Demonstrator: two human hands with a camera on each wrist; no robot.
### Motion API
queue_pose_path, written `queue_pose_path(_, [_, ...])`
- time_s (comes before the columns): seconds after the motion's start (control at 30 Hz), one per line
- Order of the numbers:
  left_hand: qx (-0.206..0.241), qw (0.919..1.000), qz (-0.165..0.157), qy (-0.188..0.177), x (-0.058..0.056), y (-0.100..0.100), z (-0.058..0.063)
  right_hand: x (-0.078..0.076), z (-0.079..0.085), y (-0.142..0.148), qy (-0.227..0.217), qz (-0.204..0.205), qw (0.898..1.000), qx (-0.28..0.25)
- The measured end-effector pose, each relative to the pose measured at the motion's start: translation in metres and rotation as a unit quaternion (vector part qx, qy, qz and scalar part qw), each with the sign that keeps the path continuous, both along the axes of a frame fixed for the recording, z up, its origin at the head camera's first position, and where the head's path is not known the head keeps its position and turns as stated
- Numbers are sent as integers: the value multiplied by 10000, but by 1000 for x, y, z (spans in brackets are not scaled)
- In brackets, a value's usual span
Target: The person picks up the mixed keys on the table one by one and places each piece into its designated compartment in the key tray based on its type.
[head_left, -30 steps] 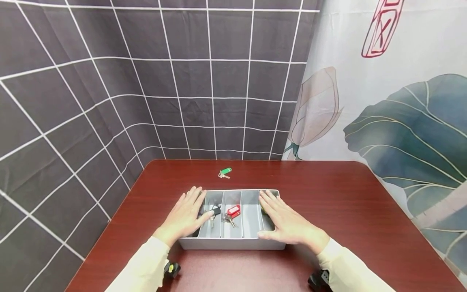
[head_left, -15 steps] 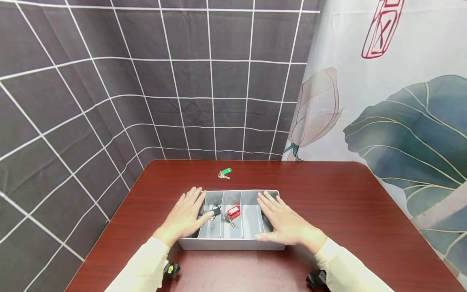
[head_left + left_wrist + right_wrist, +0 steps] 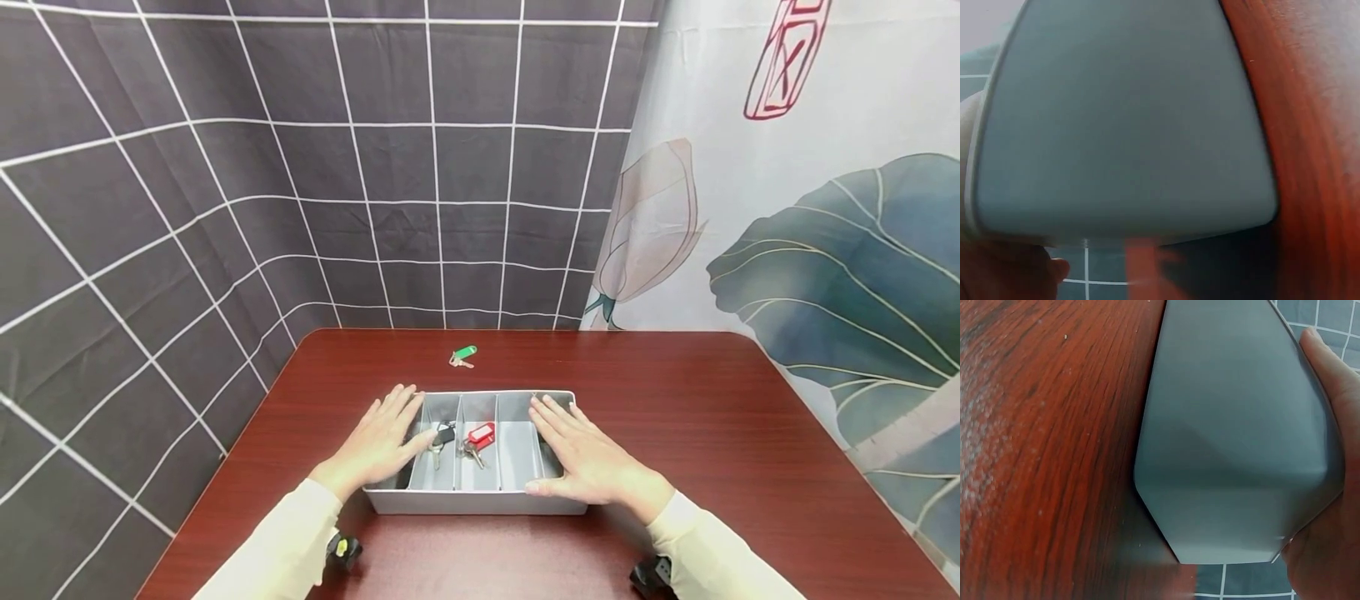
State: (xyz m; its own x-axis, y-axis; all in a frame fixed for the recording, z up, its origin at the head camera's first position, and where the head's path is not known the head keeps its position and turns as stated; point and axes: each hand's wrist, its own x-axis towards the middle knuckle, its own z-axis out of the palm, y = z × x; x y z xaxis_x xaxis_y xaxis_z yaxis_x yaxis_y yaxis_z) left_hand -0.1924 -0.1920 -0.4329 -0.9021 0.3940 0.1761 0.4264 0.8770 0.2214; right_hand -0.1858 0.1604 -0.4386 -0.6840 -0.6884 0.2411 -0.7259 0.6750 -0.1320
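Note:
A grey divided tray sits on the table, its long side toward me. My left hand lies across its left end with fingers extended, thumb reaching over the compartment that holds a key with a black tag. Across the right end rests my right hand, fingers straight and its thumb over the front rim. Keys with a red tag lie in the middle compartment. Both hands partly hide the end compartments. In the wrist views, the tray's outer wall fills much of the picture.
Beyond the tray, a key with a green tag lies on the red-brown table. A dark grid-patterned curtain hangs behind and to the left, and a white curtain with plant prints hangs at the right.
My left hand and forearm have shifted slightly left, the thumb drawing back from the black tag. My right hand moved slightly left, and a yellowish thing beside its fingers is now hidden.

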Motion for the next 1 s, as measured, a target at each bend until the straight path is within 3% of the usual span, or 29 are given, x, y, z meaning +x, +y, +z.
queue_pose_path(0.13, [76, 9991, -106, -408, -8, -4, 14, -1, 1, 0, -9, -14, 10000, -16])
queue_pose_path(0.27, [0, 9957, -221, -899, -20, -11, 35, -2, 2, -1, -22, -3, 10000, -48])
queue_pose_path(0.37, [-48, 9941, -270, -1051, -31, -15, 51, -3, 1, -2, -20, 19, 10000, -58])
queue_pose_path(0.57, [-167, 9945, -319, -984, -54, -18, 82, -2, 1, -4, 20, 63, 10000, -62])
queue_pose_path(0.7, [-340, 9945, -357, -921, -75, -14, 94, -2, 2, -4, 24, 50, 9999, -87])
queue_pose_path(0.83, [-435, 9951, -366, -812, -97, -7, 99, -1, 1, -2, 49, 36, 9999, -107])
queue_pose_path(1.0, [-313, 9964, -431, -662, -122, 1, 98, 1, 0, -1, 40, 36, 9998, -183])
